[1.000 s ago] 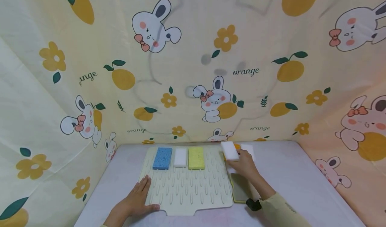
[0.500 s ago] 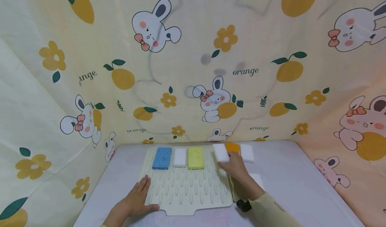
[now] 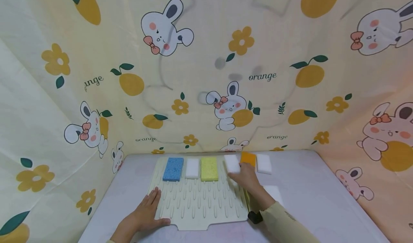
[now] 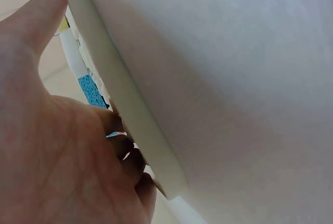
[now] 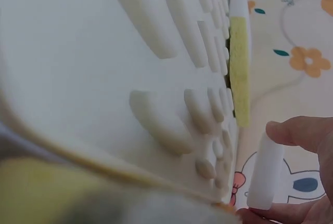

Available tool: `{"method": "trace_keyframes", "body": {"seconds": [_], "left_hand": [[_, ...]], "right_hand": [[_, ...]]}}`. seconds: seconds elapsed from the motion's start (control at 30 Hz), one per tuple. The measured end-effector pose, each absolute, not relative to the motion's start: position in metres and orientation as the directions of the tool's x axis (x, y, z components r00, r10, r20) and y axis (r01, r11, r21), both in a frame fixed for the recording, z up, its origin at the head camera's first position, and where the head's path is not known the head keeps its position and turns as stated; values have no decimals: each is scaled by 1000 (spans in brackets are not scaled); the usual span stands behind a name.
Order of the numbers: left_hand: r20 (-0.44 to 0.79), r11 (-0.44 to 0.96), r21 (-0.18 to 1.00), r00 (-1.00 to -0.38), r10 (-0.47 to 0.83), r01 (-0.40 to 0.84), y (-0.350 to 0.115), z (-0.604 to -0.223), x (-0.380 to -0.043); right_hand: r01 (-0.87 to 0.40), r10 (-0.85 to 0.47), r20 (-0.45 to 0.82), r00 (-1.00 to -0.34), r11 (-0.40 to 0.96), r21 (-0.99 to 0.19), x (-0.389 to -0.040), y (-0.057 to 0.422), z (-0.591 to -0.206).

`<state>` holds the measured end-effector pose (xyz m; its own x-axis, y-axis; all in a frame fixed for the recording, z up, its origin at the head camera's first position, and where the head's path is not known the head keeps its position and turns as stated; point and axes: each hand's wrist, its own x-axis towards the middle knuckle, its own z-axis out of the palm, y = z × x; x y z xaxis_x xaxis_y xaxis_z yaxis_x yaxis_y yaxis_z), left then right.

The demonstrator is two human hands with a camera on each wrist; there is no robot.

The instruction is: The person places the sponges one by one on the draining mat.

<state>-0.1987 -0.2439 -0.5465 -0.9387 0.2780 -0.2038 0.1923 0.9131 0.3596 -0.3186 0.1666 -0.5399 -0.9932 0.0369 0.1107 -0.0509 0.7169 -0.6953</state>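
A cream ridged mat (image 3: 193, 203) lies on the table. Along its far part sit a blue sponge (image 3: 173, 169), a white sponge (image 3: 192, 168) and a yellow sponge (image 3: 209, 169), side by side. My right hand (image 3: 246, 178) pinches another white sponge (image 3: 232, 163) between thumb and fingers, over the mat's far right corner; the right wrist view shows this white block (image 5: 266, 174) held by its ends, just off the ridges. At the mat's left edge my left hand (image 3: 142, 214) rests with fingers straight, the palm (image 4: 67, 156) beside the rim in the left wrist view.
Right of the mat lie an orange sponge (image 3: 248, 158) and a white sponge (image 3: 264, 164). Nearer, partly behind the right forearm, is one more white piece (image 3: 273, 193). A yellow-edged pad by the mat's right side is mostly hidden. A printed curtain (image 3: 206, 67) encloses the table's back and sides.
My right hand has carried the white sponge leftward and slightly down, from beside the orange sponge to over the mat's far right corner. The left hand has stayed put.
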Motion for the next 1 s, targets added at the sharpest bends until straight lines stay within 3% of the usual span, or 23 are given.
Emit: {"method": "trace_keyframes", "body": {"seconds": [0.53,1.0], "left_hand": [[-223,914,360,-934,278,186,-245,-552,-200],[-215,918,358,-942,259,171,-246,-553,-201]], "right_hand": [[3,53,63,-997,792,-611,-318,150,-544],[-47,11,100,-995,827,-560,-322,149,-549]]}}
